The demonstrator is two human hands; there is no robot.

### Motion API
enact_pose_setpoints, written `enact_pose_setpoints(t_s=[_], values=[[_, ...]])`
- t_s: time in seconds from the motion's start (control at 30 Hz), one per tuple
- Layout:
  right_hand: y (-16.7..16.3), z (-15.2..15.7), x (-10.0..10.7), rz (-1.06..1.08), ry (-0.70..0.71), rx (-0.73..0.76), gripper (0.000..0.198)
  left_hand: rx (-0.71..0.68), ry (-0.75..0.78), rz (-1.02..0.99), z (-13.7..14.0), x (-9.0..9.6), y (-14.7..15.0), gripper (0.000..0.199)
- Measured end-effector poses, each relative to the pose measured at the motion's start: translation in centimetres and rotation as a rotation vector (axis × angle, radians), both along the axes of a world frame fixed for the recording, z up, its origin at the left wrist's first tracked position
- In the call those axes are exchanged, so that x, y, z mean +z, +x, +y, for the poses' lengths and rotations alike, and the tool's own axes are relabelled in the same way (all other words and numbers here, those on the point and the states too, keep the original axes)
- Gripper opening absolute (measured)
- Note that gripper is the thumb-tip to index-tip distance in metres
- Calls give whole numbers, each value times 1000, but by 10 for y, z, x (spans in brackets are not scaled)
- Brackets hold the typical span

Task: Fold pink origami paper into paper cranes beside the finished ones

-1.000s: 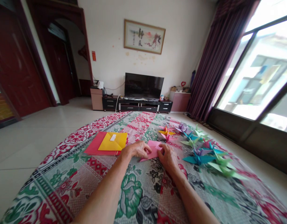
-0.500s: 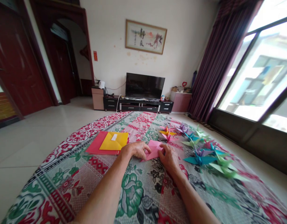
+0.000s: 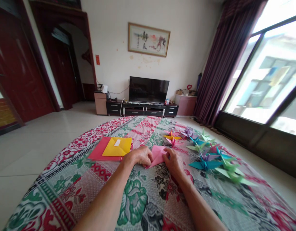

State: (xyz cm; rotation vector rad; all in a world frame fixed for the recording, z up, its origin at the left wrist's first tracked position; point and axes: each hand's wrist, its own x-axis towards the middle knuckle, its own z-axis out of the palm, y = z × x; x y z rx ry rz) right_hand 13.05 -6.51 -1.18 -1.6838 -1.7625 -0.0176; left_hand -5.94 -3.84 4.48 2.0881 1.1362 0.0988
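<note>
A folded pink paper lies on the flowered cloth in front of me. My left hand pinches its left edge with curled fingers. On the paper's right corner, my right hand presses down with its fingertips. Both forearms reach in from the bottom of the view.
A stack of red and yellow paper sheets lies left of my hands. Several folded paper cranes in many colours spread to the right. Beyond the cloth are tiled floor, a TV stand, and a window wall at right.
The pink paper's near flap has been drawn in and folded narrower between my hands. Both hands stay on it and barely shift.
</note>
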Motion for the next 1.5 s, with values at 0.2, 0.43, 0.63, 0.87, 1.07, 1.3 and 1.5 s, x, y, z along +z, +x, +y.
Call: enact_pose_setpoints(t_s=[0.2, 0.43, 0.63, 0.87, 1.07, 1.3, 1.5], values=[[6, 7, 0, 70, 12, 29, 31, -1, 73, 31, -4, -1, 11, 37], [6, 5, 0, 23, 23, 59, 25, -53, 592, 68, 0, -17, 21, 27], [6, 5, -2, -16, 16, 50, 23, -118, 716, -136, 3, -31, 25, 45], [5, 4, -2, -17, 30, 53, 21, -183, 700, -112, 7, -40, 24, 43], [5, 5, -2, -35, 23, 53, 21, -200, 771, -110, 7, -42, 25, 38], [2, 6, 2, -43, 82, 50, 20, -206, 744, -107, 5, -39, 23, 39], [2, 5, 3, 18, 79, 161, 23, -212, 747, -61, 6, -39, 24, 36]])
